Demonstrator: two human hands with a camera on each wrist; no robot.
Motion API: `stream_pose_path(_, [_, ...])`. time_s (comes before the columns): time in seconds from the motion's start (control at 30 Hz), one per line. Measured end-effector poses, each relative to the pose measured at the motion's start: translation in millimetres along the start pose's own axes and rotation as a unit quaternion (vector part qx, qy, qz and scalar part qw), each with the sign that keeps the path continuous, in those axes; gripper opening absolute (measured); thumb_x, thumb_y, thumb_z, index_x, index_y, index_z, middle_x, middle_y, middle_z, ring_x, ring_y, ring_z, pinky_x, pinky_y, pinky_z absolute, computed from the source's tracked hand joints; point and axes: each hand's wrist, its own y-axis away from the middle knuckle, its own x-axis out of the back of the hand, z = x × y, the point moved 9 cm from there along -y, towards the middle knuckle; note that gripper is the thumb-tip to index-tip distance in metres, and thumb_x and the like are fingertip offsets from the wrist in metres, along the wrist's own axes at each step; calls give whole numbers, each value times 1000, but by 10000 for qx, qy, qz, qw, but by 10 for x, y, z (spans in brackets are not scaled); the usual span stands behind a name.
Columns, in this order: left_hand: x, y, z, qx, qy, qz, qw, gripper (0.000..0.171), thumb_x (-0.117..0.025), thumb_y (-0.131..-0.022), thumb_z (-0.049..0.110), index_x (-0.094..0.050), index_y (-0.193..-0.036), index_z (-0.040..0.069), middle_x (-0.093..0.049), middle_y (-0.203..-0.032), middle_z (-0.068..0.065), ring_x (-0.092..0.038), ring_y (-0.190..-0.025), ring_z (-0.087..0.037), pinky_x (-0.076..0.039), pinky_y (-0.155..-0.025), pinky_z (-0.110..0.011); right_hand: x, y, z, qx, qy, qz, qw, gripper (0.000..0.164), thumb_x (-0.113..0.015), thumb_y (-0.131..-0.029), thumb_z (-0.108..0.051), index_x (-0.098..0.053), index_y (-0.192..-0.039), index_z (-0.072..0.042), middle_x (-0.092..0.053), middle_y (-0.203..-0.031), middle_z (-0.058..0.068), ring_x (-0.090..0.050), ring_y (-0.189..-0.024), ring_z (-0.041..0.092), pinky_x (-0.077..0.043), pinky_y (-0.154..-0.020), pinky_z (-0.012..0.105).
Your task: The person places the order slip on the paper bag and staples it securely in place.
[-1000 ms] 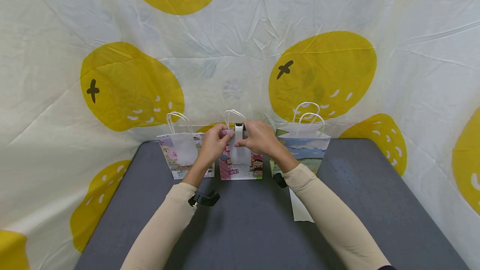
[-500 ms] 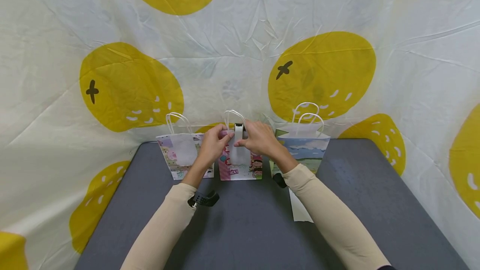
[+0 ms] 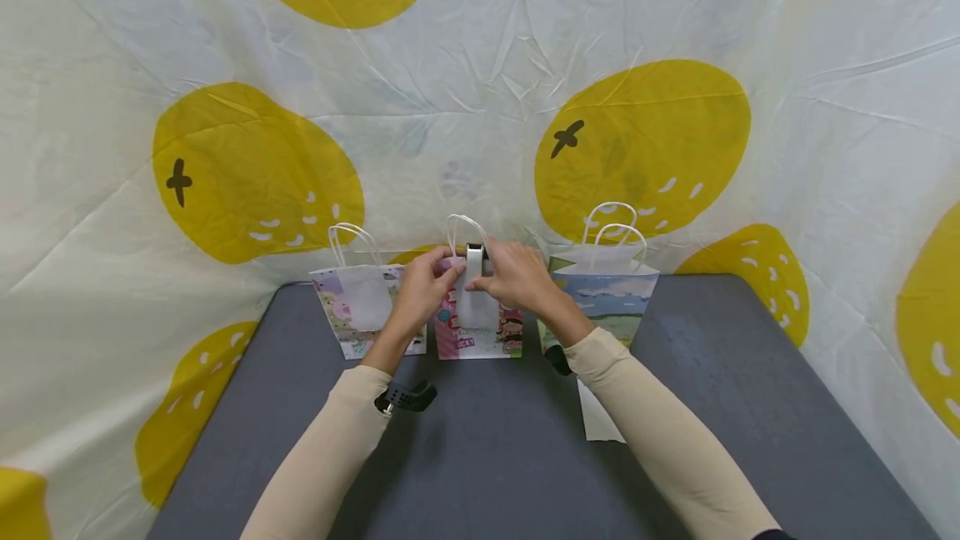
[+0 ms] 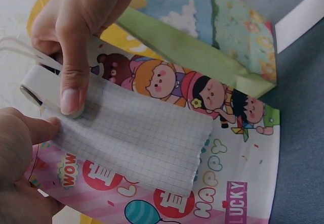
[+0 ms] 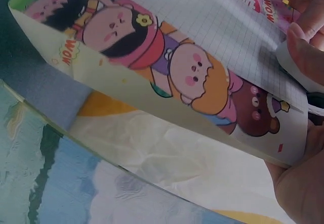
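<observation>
A pink and white paper bag point(image 3: 467, 344) with cartoon figures stands upright in the middle. A torn piece of grid paper point(image 4: 136, 133) lies against its front, its upper end at the bag's top edge. My left hand point(image 3: 422, 283) pinches the bag's top edge and paper between thumb and fingers. My right hand point(image 3: 521, 275) grips a white stapler point(image 3: 475, 262) set over that edge, its metal end up beside the white handles point(image 3: 467, 217). In the left wrist view my right thumb point(image 4: 74, 85) presses on the stapler. Its lower arm behind the bag is hidden.
To the left stands a cartoon paper bag point(image 3: 348, 327) with a white paper piece point(image 3: 367, 300) on its front. A landscape-print bag point(image 3: 611, 294) stands at right. A white strip point(image 3: 597, 415) lies partly under my right forearm on the grey table point(image 3: 480, 457).
The head view has shifted very slightly. Both hands, the stapler and the bags hold the same places.
</observation>
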Motion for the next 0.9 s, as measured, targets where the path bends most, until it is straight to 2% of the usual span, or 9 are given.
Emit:
stream_pose_path(0.13, [-12, -10, 12, -37, -143, -62, 9999, 24, -68, -99, 22, -72, -118, 9, -74, -91, -6, -59, -71, -17, -47, -62, -31, 4, 12, -9, -31, 181, 81, 9998, 60, -81, -84, -48, -58, -121, -7, -51, -66, 3, -50, -57, 19, -34, -52, 33])
stream_pose_path(0.3, [1, -26, 60, -200, -393, 58, 9990, 20, -69, -99, 19, -73, -112, 6, -74, -89, -7, -57, -68, -16, -45, -60, -30, 5, 31, -35, 192, 288, 342, 9988, 64, -81, -85, -46, -56, -129, -7, -50, -64, 1, -48, -56, 19, -32, -51, 32])
stream_pose_path(0.43, [3, -32, 75, -219, -422, 107, 9988, 18, -69, -98, 18, -74, -110, 6, -73, -87, -8, -56, -66, -16, -44, -58, -30, 11, 28, -19, 249, 222, 310, 9990, 66, -80, -85, -46, -55, -131, -7, -48, -62, 1, -46, -53, 18, -31, -49, 31])
stream_pose_path(0.57, [5, -28, 48, -120, -312, 83, 9994, 19, -68, -99, 18, -74, -112, 7, -74, -90, -8, -58, -67, -16, -46, -58, -29, 21, -5, -6, 261, -245, 40, 9994, 75, -83, -83, -45, -52, -140, -8, -54, -66, 3, -48, -54, 19, -34, -50, 32])
stream_pose_path(0.7, [25, -22, 38, -93, -274, 209, 9994, 18, -70, -97, 18, -74, -111, 7, -74, -91, -8, -60, -71, -17, -47, -61, -30, 28, -24, -15, 406, -773, -183, 9960, 75, -86, -82, -40, -53, -143, -12, -69, -90, 4, -59, -68, 19, -45, -60, 34])
stream_pose_path(0.8, [27, -21, 38, -91, -324, 246, 9991, 18, -71, -97, 18, -74, -110, 7, -73, -88, -8, -59, -70, -18, -46, -61, -30, 41, -23, -6, 435, -1097, -257, 9927, 72, -85, -83, -37, -52, -143, -14, -71, -104, 4, -64, -79, 19, -52, -67, 35])
stream_pose_path(0.9, [17, -21, 34, -77, -314, 212, 9993, 18, -70, -97, 19, -74, -110, 7, -72, -87, -8, -58, -70, -18, -46, -60, -30, 79, -20, 6, 448, -1410, -254, 9887, 75, -84, -84, -35, -48, -146, -14, -70, -104, 5, -66, -83, 20, -54, -69, 36])
